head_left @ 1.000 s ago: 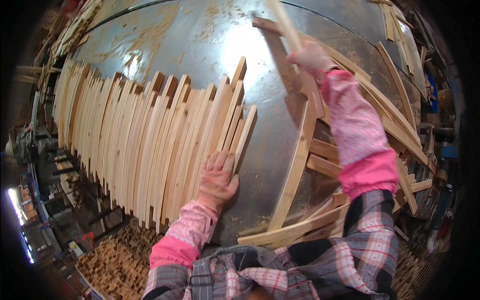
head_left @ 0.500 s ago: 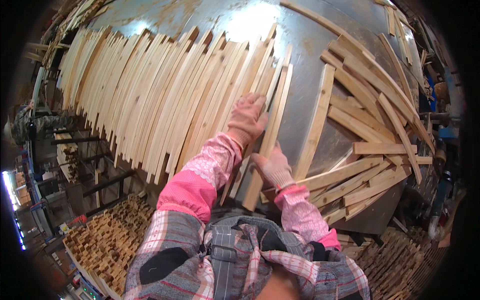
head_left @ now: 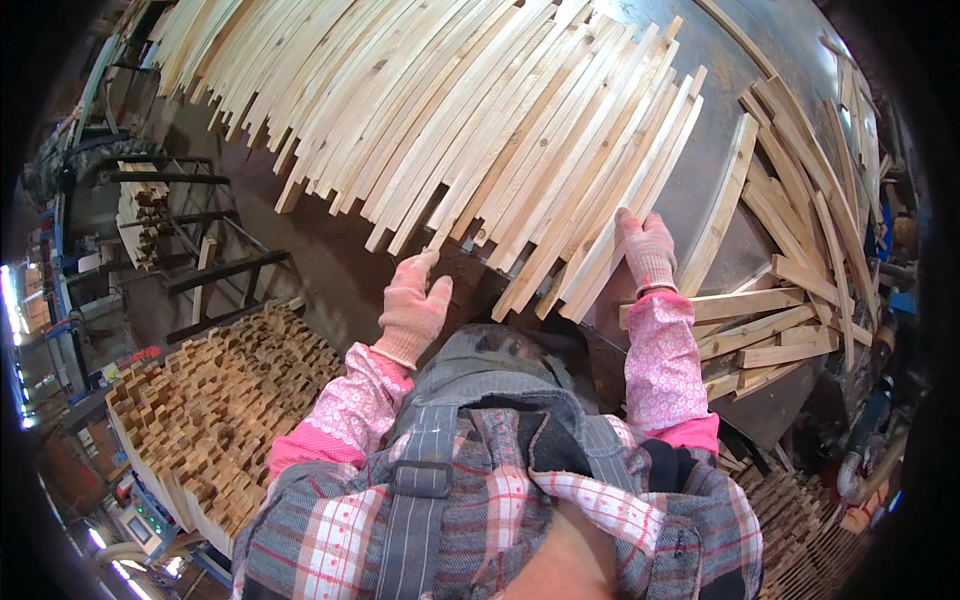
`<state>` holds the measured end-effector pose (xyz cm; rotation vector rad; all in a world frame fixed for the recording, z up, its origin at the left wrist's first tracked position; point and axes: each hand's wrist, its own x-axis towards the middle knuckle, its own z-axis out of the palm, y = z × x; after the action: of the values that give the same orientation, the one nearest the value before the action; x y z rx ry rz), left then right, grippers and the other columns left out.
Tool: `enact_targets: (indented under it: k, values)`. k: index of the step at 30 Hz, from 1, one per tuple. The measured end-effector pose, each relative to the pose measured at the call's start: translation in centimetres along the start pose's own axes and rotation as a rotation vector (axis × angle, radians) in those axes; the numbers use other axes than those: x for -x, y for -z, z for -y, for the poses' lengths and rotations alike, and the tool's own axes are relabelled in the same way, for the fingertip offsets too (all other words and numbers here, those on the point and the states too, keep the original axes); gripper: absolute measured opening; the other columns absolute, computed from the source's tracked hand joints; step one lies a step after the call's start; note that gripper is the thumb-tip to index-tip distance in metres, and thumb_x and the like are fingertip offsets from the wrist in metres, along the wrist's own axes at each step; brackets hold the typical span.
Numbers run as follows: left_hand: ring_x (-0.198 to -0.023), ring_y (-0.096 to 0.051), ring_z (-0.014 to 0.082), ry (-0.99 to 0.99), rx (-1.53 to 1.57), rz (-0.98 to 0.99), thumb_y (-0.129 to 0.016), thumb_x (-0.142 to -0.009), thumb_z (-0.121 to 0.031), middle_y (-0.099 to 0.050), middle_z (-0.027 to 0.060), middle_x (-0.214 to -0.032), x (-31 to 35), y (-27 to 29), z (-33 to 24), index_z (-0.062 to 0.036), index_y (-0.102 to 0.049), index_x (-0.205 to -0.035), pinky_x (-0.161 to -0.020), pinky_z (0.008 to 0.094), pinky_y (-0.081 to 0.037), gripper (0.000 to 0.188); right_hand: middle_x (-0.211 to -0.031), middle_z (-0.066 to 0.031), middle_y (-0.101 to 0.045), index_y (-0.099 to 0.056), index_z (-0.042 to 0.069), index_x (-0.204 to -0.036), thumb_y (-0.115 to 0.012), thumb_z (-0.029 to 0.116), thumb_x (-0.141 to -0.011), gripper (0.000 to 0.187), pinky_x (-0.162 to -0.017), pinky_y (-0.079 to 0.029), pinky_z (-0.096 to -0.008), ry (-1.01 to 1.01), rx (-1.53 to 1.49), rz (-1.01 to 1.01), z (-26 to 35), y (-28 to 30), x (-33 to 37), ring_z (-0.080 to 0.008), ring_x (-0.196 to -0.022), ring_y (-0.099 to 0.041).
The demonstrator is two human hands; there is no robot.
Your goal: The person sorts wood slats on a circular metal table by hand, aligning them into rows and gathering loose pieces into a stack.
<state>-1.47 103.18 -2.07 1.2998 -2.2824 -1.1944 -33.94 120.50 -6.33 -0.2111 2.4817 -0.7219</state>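
A wide row of pale wooden strips [head_left: 430,130] lies side by side on the metal table [head_left: 700,215], their near ends uneven. My left hand [head_left: 413,308], in a light pink work glove, is by the near ends of the strips left of the middle, fingers apart and nothing in its grasp. Its fingertips come close to one strip end; whether they touch it I cannot tell. My right hand [head_left: 648,252], gloved too, rests at the right edge of the row with fingers extended against the outermost strip [head_left: 640,215].
Right of the row lies a single strip [head_left: 722,205], then a loose, crossed heap of wooden pieces [head_left: 800,235]. A large stack of strips [head_left: 225,400] stands end-up at the lower left. Behind it is a black metal frame [head_left: 225,270]. More stacked wood [head_left: 790,530] is at the lower right.
My left hand has left the top of the strips and moved left and nearer to their near ends. My right hand has moved right and up along the row's edge. The strips now lie closer together.
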Motion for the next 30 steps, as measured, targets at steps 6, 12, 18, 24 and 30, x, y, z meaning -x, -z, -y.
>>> enact_targets:
  k: [6, 12, 18, 24, 30]
  values:
    - [-0.115, -0.061, 0.0407, 0.026, -0.301, 0.074, -0.072, -0.086, -0.022, -0.06, 0.0226, -0.129, -2.9, 1.8, 1.8, -0.0059, -0.054, -0.137, -0.1, 0.045, -0.049, 0.057, -0.111, -0.0248, -0.07, -0.065, -0.004, -0.119, -0.065, 0.05, -0.09, 0.062, -0.094, -0.049, -0.0414, -0.004, -0.01, -0.056, 0.4, -0.1, 0.0, -0.0356, -0.108, -0.066]
    - [-0.132, -0.047, 0.0453, 0.123, -0.295, 0.091, -0.073, -0.084, -0.021, -0.04, 0.0295, -0.15, -4.6, -1.0, -0.3, -0.0086, -0.026, -0.157, -0.11, 0.047, -0.041, 0.088, -0.113, -0.0281, -0.068, -0.065, -0.004, -0.118, -0.064, 0.056, -0.088, 0.067, -0.096, -0.048, -0.0433, -0.061, 0.084, -0.054, 1.4, 0.4, -0.3, -0.039, -0.111, -0.064]
    - [-0.106, -0.064, 0.04, 0.024, -0.25, 0.186, -0.066, -0.081, -0.017, -0.065, 0.0232, -0.113, -4.7, -2.3, -4.5, -0.0036, -0.06, -0.123, -0.093, 0.0459, -0.051, 0.045, -0.12, -0.0319, -0.064, -0.063, -0.008, -0.118, -0.065, 0.056, -0.084, 0.073, -0.098, -0.047, -0.0462, -0.043, 0.064, 0.074, -0.4, 3.2, -2.3, -0.0434, -0.117, -0.061]
    - [-0.112, -0.062, 0.0424, 0.25, -0.308, 0.641, -0.068, -0.084, -0.039, -0.068, 0.0228, -0.111, -4.9, -5.1, -5.5, -0.0055, -0.059, -0.116, -0.096, 0.0488, -0.049, 0.047, -0.108, -0.0281, -0.07, -0.066, -0.007, -0.118, -0.065, 0.052, -0.085, 0.068, -0.093, -0.049, -0.0435, -0.009, 0.251, -0.034, -2.7, 6.3, -4.0, -0.038, -0.109, -0.066]
    - [-0.114, -0.06, 0.0423, -0.07, -0.397, 0.218, -0.064, -0.085, -0.045, -0.061, 0.0246, -0.125, -12.9, -8.4, -11.2, -0.0046, -0.053, -0.137, -0.097, 0.0469, -0.049, 0.067, -0.102, -0.0298, -0.069, -0.066, -0.005, -0.104, -0.064, 0.053, -0.088, 0.06, -0.088, -0.05, -0.0495, 0.01, 0.253, -0.149, -2.8, 5.9, -6.6, -0.0458, -0.1, -0.065]
